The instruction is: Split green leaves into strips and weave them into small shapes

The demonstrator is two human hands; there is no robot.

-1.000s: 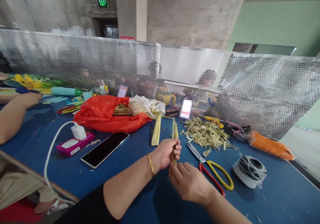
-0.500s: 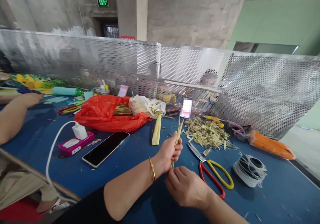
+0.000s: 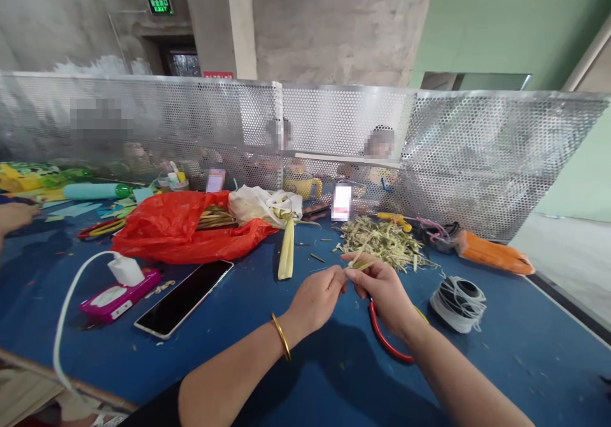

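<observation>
My left hand (image 3: 315,300), with a gold bangle on the wrist, is closed in a pinch on the near end of a thin palm leaf strip (image 3: 359,263). My right hand (image 3: 382,287) is closed on the same strip, right beside the left one, with the strip's far end pointing at a pile of leaf trimmings (image 3: 382,241). Both hands hover over the blue table (image 3: 267,325). Red and yellow handled scissors (image 3: 382,338) lie under my right wrist, mostly hidden.
A red plastic bag (image 3: 176,226) with leaf strips, a white bag (image 3: 260,204), a loose leaf strip (image 3: 286,255), a phone (image 3: 184,296), a pink power bank (image 3: 117,293) and a cord spool (image 3: 458,293) lie around. A perforated metal screen (image 3: 458,153) stands behind. Another person's hand (image 3: 14,214) is at far left.
My right hand rose from below the left hand to beside it, over the scissors. The strip went from upright to nearly flat, pointing at the trimmings. The view shifted right.
</observation>
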